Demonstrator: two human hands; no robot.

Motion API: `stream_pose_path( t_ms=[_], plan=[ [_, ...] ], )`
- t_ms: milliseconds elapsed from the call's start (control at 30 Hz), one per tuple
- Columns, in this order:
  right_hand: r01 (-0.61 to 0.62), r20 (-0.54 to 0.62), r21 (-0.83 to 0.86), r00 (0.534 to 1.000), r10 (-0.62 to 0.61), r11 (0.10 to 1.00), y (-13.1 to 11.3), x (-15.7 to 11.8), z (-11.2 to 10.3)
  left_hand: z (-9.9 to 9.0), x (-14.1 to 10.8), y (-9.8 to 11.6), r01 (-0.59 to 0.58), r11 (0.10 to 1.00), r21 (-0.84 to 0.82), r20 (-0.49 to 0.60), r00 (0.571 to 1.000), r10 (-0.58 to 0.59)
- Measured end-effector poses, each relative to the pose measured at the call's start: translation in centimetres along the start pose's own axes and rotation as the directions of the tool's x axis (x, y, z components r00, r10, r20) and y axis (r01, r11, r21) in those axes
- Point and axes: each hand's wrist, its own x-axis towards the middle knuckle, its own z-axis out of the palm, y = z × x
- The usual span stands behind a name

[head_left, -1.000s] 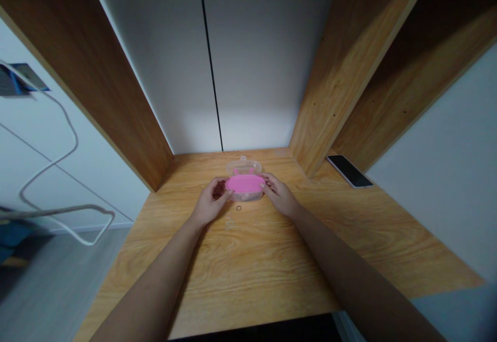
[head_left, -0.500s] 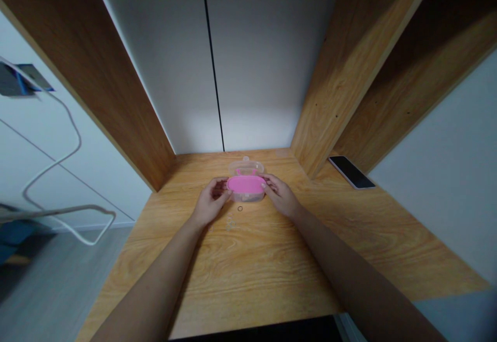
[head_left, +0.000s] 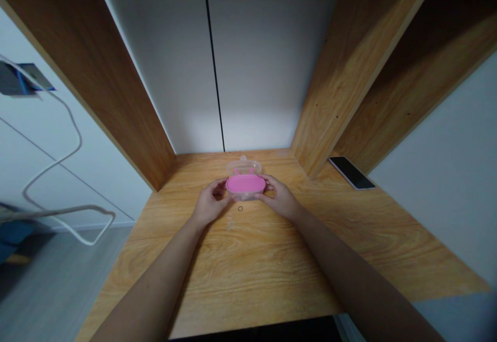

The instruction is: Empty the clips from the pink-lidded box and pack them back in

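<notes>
The clear case [head_left: 244, 196] is resting near the back of the tabletop [head_left: 240, 269], between the two hands. A pink oval piece [head_left: 246, 183] is covering its top, hiding most of whatever is lying inside; the front wall is showing only blurred shapes. Behind it, the clear lid [head_left: 244, 165] is standing open, its pale outline blending into the wood, with two small pink parts showing at its lower edge.

The left hand [head_left: 209, 202] is gripping the left end of the case, its fingers partly curled and its thumb reaching along the front. The right hand [head_left: 280, 197] is gripping the right end in the same way, thumb at the front and the other fingers bending round the side. The case and pink piece are hiding the fingertips' exact contact.

Just in front of the case, a small dark ring [head_left: 240, 208] is lying flat. Nearer the person, some tiny transparent pieces [head_left: 230, 223] are lying on the wood, too faint for counting or naming. A phone [head_left: 352, 173] is lying well to the right, beside a wooden upright [head_left: 330, 99]. A dark object [head_left: 264, 329] is showing at the bottom edge, mostly cut off, and a white cable [head_left: 79, 140] is hanging at the far left, running out of view.
</notes>
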Motion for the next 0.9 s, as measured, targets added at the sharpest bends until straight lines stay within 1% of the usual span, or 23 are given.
stream_pose_path(
  t_ms=[167, 267, 367, 433, 467, 500, 567, 633, 700, 767, 900],
  plan=[
    [0.032, -0.014, -0.033, 0.999, -0.032, 0.999, -0.3, 0.0, 0.1, 0.0, 0.0, 0.1, -0.036, 0.999, 0.040, -0.002, 0.999, 0.037],
    [0.070, -0.068, -0.134, 0.994, -0.080, 0.988, -1.4, -0.1, -0.4, -0.3, 0.0, 0.2, -0.072, 0.996, 0.051, 0.001, 0.997, 0.072],
    [0.099, -0.168, -0.271, 0.974, -0.149, 0.957, -2.8, -0.3, -1.2, -1.3, 0.0, 0.3, -0.098, 0.993, 0.065, -0.032, 0.994, 0.100],
    [0.131, -0.195, -0.343, 0.959, -0.208, 0.930, -3.6, -0.6, -1.7, -2.3, 0.1, 0.4, -0.107, 0.988, 0.109, -0.061, 0.992, 0.114],
    [0.158, -0.177, -0.371, 0.955, -0.237, 0.915, -3.9, -0.8, -1.8, -2.9, 0.1, 0.4, -0.120, 0.980, 0.161, -0.050, 0.990, 0.130],
    [0.196, -0.128, -0.393, 0.956, -0.264, 0.898, -4.1, -1.0, -1.9, -3.5, 0.2, 0.5, -0.140, 0.964, 0.225, -0.006, 0.989, 0.145],
    [0.283, 0.037, -0.413, 0.955, -0.295, 0.866, -4.5, -1.3, -1.6, -4.5, 0.2, 0.7, -0.188, 0.911, 0.368, 0.126, 0.980, 0.152],
    [0.352, 0.223, -0.418, 0.933, -0.281, 0.837, -4.8, -1.5, -1.0, -5.0, 0.2, 0.8, -0.234, 0.864, 0.446, 0.217, 0.965, 0.149],
    [0.377, 0.351, -0.444, 0.908, -0.229, 0.813, -5.0, -1.6, 0.0, -5.2, 0.1, 0.7, -0.252, 0.844, 0.474, 0.268, 0.954, 0.134],
    [0.380, 0.417, -0.487, 0.893, -0.173, 0.786, -5.3, -1.6, 0.9, -5.1, 0.1, 0.5, -0.265, 0.834, 0.484, 0.298, 0.946, 0.127],
    [0.357, 0.437, -0.549, 0.894, -0.104, 0.755, -5.8, -1.3, 2.1, -4.8, 0.1, 0.4, -0.280, 0.832, 0.478, 0.335, 0.934, 0.121]
  ],
)
